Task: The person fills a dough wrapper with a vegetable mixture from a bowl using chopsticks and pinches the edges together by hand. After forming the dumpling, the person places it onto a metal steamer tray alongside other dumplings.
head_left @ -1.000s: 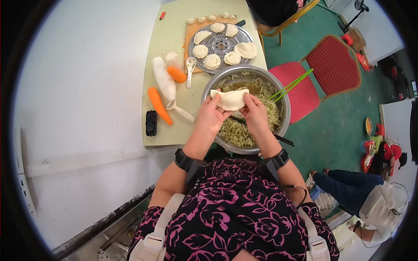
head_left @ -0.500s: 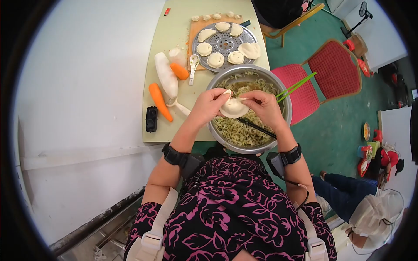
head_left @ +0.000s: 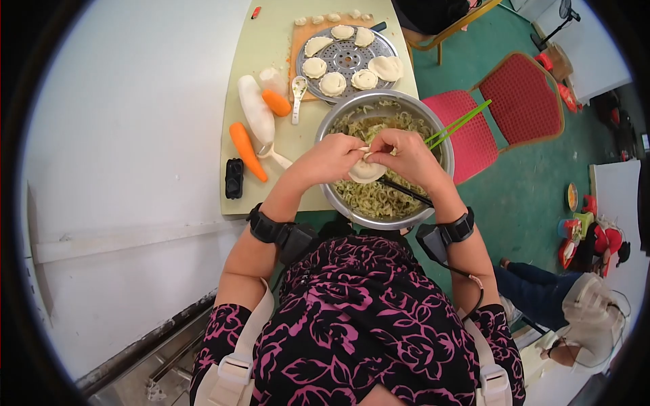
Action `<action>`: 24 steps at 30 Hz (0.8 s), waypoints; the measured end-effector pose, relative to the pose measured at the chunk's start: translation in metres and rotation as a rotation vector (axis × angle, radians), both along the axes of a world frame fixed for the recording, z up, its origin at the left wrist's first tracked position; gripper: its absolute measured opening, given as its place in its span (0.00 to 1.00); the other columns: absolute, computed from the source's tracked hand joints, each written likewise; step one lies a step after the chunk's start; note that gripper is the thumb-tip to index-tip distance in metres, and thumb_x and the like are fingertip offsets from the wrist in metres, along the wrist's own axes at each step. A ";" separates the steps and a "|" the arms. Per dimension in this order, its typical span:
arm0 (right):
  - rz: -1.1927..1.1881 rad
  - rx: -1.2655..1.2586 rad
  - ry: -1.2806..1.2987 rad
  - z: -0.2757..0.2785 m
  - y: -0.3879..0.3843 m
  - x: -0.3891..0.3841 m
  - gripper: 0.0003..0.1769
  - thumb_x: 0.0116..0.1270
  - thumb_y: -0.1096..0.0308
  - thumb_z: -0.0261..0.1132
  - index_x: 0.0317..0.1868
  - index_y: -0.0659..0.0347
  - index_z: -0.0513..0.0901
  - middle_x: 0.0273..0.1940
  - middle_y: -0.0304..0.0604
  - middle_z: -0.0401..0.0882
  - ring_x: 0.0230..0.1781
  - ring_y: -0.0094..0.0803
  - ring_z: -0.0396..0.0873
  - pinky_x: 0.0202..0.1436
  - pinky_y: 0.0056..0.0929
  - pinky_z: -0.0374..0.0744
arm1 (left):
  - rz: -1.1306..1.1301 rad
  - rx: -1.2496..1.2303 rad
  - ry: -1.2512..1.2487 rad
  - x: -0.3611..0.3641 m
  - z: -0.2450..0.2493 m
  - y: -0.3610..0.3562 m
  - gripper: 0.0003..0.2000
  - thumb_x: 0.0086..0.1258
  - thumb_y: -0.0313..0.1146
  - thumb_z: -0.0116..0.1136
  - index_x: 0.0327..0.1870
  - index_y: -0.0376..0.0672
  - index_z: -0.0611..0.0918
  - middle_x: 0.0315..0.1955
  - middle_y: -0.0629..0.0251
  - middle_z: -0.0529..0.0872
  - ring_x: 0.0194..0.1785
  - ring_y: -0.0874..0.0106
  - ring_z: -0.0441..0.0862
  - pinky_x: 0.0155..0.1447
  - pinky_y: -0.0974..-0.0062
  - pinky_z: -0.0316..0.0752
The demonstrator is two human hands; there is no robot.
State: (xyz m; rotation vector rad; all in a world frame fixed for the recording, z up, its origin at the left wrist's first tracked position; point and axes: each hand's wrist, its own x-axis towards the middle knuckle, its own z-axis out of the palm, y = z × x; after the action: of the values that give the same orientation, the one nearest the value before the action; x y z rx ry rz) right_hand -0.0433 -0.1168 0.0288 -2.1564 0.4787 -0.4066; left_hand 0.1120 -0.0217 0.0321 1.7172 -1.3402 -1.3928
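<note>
Dumpling (head_left: 366, 172) pinched in both hands above the filling bowl

Dumpling is up in the air, over the near half of the metal bowl (head_left: 379, 224), flat rounded side toward the wearer, top edge mostly behind fingers. Left hand (head_left: 332, 157): fingers closed on the left end of the edge. Right hand (head_left: 408, 150): thumb and fingertips closed on the edge right beside it, barely any gap. Whether the seam is sealed under the fingers: can't tell.

Below, shredded greenish filling (head_left: 369, 199); black chopsticks (head_left: 406, 191) lie across it just to the right of the dumpling. Green chopsticks (head_left: 464, 120) stick out past the bowl's right rim. Beyond the bowl, a perforated steamer plate (head_left: 369, 51) carries more dumplings (head_left: 332, 84), spaced around its edge.

Risks, my judgement: pinching too hard could tear the thin dough; a bit of filling caught in the seam could leave it gaping. Uneven pull between the two hands might stretch one end. Support looks to be at the edge only, so a slipped pinch would likely drop it into the filling. Lowering the hands could knock the black chopsticks.
</note>
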 end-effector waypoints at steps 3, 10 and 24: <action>-0.020 0.059 -0.001 0.001 0.000 0.000 0.09 0.47 0.72 0.67 0.30 0.63 0.77 0.22 0.40 0.75 0.23 0.27 0.73 0.29 0.25 0.71 | -0.062 0.020 -0.012 0.002 -0.003 -0.003 0.13 0.66 0.33 0.43 0.39 0.31 0.76 0.28 0.61 0.79 0.28 0.76 0.79 0.30 0.82 0.75; 0.004 0.103 0.000 -0.004 0.005 -0.001 0.10 0.47 0.73 0.66 0.31 0.64 0.77 0.23 0.43 0.75 0.24 0.30 0.74 0.29 0.26 0.72 | -0.173 0.059 -0.022 0.004 -0.001 -0.003 0.12 0.58 0.25 0.40 0.38 0.29 0.75 0.30 0.60 0.78 0.30 0.75 0.78 0.34 0.79 0.76; -0.250 0.115 -0.135 -0.016 0.018 0.001 0.06 0.52 0.73 0.64 0.29 0.64 0.77 0.22 0.40 0.76 0.20 0.27 0.73 0.25 0.23 0.71 | 0.184 -0.028 0.276 0.005 -0.002 0.005 0.26 0.59 0.28 0.48 0.60 0.33 0.61 0.39 0.62 0.78 0.39 0.77 0.76 0.38 0.83 0.73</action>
State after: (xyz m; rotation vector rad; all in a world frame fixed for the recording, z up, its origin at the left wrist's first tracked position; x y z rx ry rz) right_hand -0.0427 -0.0984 0.0127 -1.9499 0.6814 -0.6429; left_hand 0.1169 -0.0166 0.0303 1.5226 -1.0203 -1.4363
